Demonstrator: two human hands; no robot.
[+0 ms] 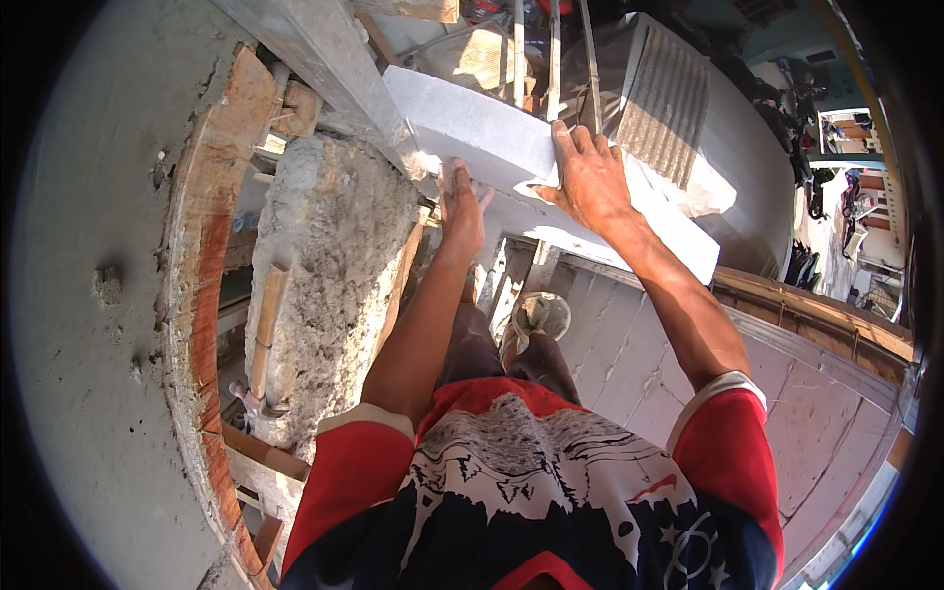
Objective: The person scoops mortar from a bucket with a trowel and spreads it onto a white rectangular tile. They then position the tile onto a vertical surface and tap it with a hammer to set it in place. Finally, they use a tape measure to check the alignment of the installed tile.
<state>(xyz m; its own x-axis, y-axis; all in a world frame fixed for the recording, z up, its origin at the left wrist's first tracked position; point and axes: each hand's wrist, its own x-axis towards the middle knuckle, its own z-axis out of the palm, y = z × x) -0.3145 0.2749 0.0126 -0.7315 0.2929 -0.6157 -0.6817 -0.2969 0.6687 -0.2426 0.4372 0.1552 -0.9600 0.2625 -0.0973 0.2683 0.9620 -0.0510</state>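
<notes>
the white block (470, 123) is set on a lower row of white blocks (678, 236), its left end just beside a grey post (329, 74). the 2 hands are held apart: the left hand (462, 211) is laid open at the block's near face; the right hand (593, 182) is bent at its right end, whether clamped cannot be told. right of the block, a corrugated sheet (666, 108) is seen.
</notes>
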